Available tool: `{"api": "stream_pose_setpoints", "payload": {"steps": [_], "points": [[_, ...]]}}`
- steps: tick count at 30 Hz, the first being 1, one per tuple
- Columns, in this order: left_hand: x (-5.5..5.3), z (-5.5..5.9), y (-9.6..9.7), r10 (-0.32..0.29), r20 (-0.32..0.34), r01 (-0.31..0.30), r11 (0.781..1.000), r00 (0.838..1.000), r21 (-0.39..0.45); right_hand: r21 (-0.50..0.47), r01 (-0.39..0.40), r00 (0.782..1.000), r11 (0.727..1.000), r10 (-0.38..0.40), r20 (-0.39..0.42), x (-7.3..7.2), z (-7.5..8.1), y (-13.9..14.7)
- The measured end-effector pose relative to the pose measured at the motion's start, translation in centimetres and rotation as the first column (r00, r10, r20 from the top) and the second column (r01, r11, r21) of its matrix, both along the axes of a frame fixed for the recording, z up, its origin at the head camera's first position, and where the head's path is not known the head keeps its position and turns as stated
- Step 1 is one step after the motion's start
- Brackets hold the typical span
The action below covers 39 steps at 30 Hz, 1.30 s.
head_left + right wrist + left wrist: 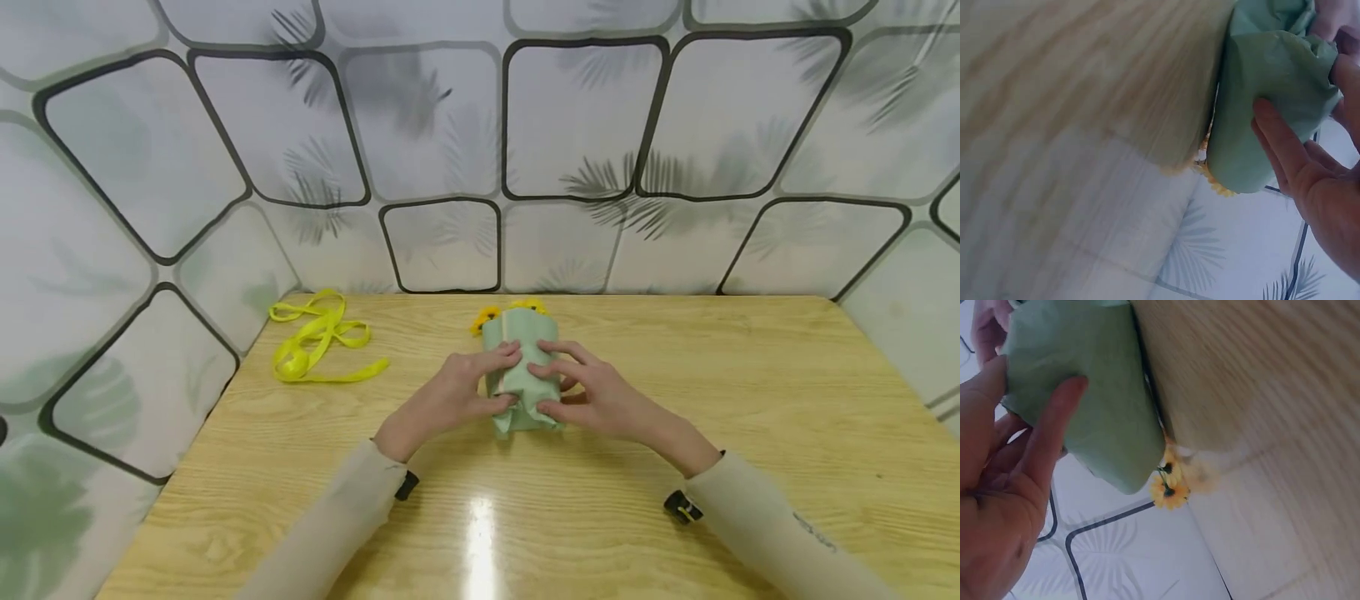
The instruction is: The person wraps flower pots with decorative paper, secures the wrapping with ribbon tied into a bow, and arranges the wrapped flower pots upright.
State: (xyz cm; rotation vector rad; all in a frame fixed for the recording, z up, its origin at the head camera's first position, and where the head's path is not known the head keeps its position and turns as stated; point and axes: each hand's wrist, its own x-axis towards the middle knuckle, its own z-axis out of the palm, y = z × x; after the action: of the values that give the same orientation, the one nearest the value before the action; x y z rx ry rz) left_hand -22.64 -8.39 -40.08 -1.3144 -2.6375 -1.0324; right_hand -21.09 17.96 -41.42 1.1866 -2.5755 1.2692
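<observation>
A package wrapped in pale green paper stands on the wooden table in the middle of the head view, its near end crumpled and folded. From the left side my left hand holds it, fingertips on its top and thumb by the crumpled end. My right hand grips the opposite side, thumb low near the folds. The left wrist view shows a finger lying along the smooth green paper. In the right wrist view, fingers press the other side of the paper, beside gathered creases.
Yellow flowers with dark centres lie just behind the package, partly hidden by it. A loose bright yellow ribbon is looped on the table at the back left. A patterned white wall covering rises along the back edge.
</observation>
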Motion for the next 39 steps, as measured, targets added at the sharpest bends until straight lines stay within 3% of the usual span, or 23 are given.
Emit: {"api": "stream_pose_setpoints", "payload": {"steps": [1,3,4,6,8,9,13,15,18,26,31,39], "points": [[0.1,0.1,-0.1,-0.001,0.014,0.001,1.0,1.0,-0.003,-0.003,0.004,0.999,1.0,-0.004,-0.044,0.0,-0.1,-0.1],[0.3,0.3,-0.3,-0.028,0.113,0.029,1.0,0.993,-0.01,-0.013,0.012,0.992,1.0,-0.014,-0.122,0.0,-0.3,-0.3],[0.3,0.4,-0.5,-0.051,0.191,0.054,0.999,0.98,-0.01,-0.019,0.014,0.989,1.0,-0.016,-0.15,0.0,-0.4,-0.3],[0.4,0.5,-0.9,-0.087,0.331,0.098,0.995,0.94,-0.015,-0.031,0.016,0.983,0.999,-0.022,-0.184,0.1,-0.5,-0.4],[0.5,0.5,-1.1,-0.109,0.416,0.126,0.992,0.903,-0.013,-0.039,0.02,0.981,0.999,-0.027,-0.193,0.1,-0.6,-0.5],[0.4,0.5,-1.1,-0.115,0.41,0.133,0.991,0.905,-0.016,-0.035,0.024,0.979,0.999,-0.031,-0.2,0.1,-0.5,-0.5],[0.2,0.0,-0.6,-0.061,0.154,0.066,0.997,0.986,-0.028,0.007,0.061,0.975,0.998,-0.058,-0.214,0.3,-0.2,-1.1],[0.1,-0.2,-0.4,-0.01,0.045,0.01,1.0,0.999,-0.008,0.034,0.076,0.976,0.996,-0.068,-0.205,0.4,0.1,-1.5],[0.2,-0.5,-0.3,0.029,0.003,-0.03,0.998,1.0,0.053,0.069,0.07,0.986,0.995,-0.058,-0.159,0.6,0.6,-1.9],[0.3,-0.8,-0.3,0.049,0.0,-0.048,0.989,0.999,0.14,0.137,-0.022,0.999,0.99,0.026,-0.024,0.0,1.8,-1.1],[0.5,-0.5,0.0,0.064,-0.001,-0.063,0.991,0.998,0.119,0.177,0.038,0.993,0.984,-0.016,-0.119,-0.1,1.6,-1.6],[1.0,-0.6,0.7,0.14,-0.104,-0.131,0.987,0.985,0.094,0.196,0.123,0.965,0.973,-0.071,-0.251,0.3,1.4,-1.9]]}}
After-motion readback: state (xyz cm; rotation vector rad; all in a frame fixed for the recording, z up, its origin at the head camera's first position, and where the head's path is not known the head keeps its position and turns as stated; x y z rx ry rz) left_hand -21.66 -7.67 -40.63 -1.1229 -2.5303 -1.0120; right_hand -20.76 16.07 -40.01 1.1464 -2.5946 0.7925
